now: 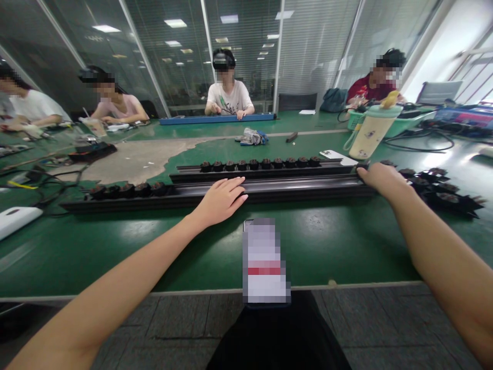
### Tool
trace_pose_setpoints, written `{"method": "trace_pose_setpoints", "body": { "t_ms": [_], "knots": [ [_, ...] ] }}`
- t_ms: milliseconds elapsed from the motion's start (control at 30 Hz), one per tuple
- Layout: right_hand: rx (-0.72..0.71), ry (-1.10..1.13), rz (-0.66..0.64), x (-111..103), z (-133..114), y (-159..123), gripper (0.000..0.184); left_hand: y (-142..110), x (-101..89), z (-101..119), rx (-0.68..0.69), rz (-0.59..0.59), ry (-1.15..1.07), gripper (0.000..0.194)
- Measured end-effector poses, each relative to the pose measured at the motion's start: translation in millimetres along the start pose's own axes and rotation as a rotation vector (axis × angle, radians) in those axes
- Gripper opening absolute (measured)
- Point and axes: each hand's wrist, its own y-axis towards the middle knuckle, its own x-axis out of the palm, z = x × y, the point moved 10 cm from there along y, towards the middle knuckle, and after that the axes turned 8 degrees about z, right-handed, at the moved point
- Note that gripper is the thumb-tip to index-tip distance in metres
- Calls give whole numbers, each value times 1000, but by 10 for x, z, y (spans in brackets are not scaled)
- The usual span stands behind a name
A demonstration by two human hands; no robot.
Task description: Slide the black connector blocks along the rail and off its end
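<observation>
Stretching both arms forward, we had our left hand [220, 199] palm-down on the long black rail [304, 189], fingers slightly spread, pointing right. Our right hand [382, 179] was bent over near the rail's right end; most fingers were hidden, couldn't tell if they pinched anything. Rail lay across the green table [173, 252], phone [265, 252] screen was pixelated, both arms cut off below.

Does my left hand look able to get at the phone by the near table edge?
Likely yes: the left hand lies on the black rail, near the phone, with only green table between them.
</observation>
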Motion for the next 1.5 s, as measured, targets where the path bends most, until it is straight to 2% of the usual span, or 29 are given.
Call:
{"method": "trace_pose_setpoints", "body": {
  "t_ms": [667, 1233, 1500],
  "knots": [
    [70, 14, 28, -101, 35, -51, 63, -1, -10, -6, -13, -7, -18, 45],
    [33, 35, 24, -101, -30, -79, 58, 7, -17, 7, -3, 0, -13, 46],
    [48, 29, 51, -119, 81, -65, 61, 0, -16, 5, 4, 5, -9, 46]
  ]
}}
